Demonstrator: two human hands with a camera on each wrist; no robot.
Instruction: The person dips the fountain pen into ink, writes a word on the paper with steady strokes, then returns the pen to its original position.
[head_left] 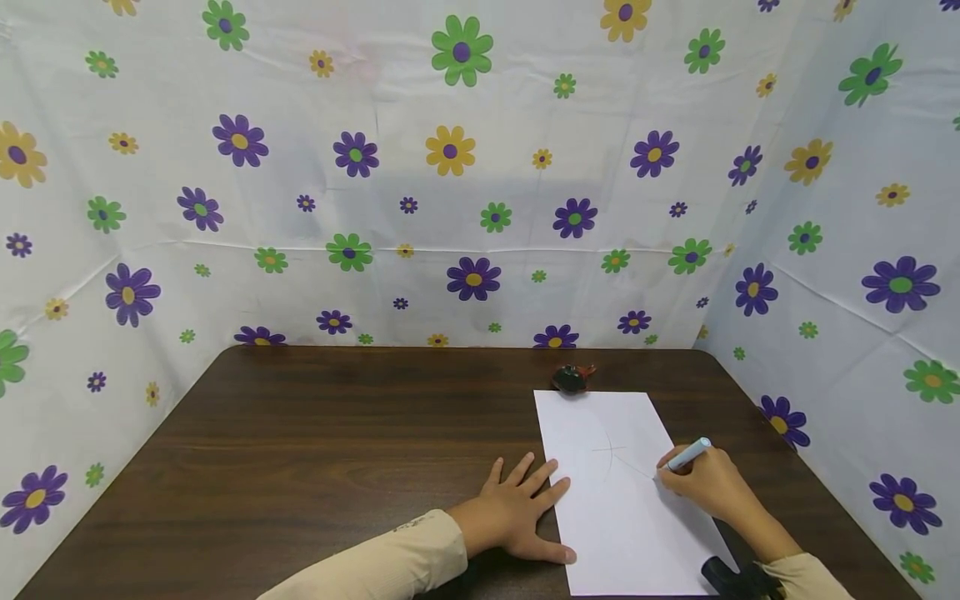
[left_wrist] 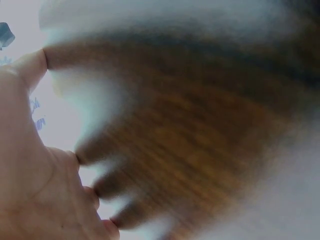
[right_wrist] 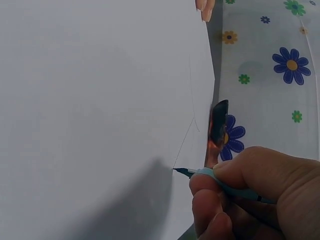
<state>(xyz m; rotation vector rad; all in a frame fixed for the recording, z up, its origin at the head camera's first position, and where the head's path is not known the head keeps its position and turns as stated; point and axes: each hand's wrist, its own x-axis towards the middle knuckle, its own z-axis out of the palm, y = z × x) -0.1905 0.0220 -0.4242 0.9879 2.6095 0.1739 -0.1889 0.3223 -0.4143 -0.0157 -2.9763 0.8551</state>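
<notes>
A white sheet of paper (head_left: 622,525) lies on the brown table, bearing a few thin lines: a short cross stroke, a curve and a slanting line. My right hand (head_left: 708,483) pinches a light blue pen (head_left: 688,454) near the sheet's right edge. In the right wrist view the dark tip of the pen (right_wrist: 181,171) touches the paper at the end of the slanting line. My left hand (head_left: 517,512) rests with spread fingers across the paper's left edge, thumb and fingertips on the sheet. The left wrist view shows the left hand (left_wrist: 45,175) close up, its surroundings blurred.
A small dark and reddish object (head_left: 572,379) sits at the paper's top edge; its kind is unclear. The table (head_left: 300,450) stretches left. Flower-patterned white cloth (head_left: 405,175) hangs behind and at both sides. Black gear (head_left: 738,579) is strapped to the right wrist.
</notes>
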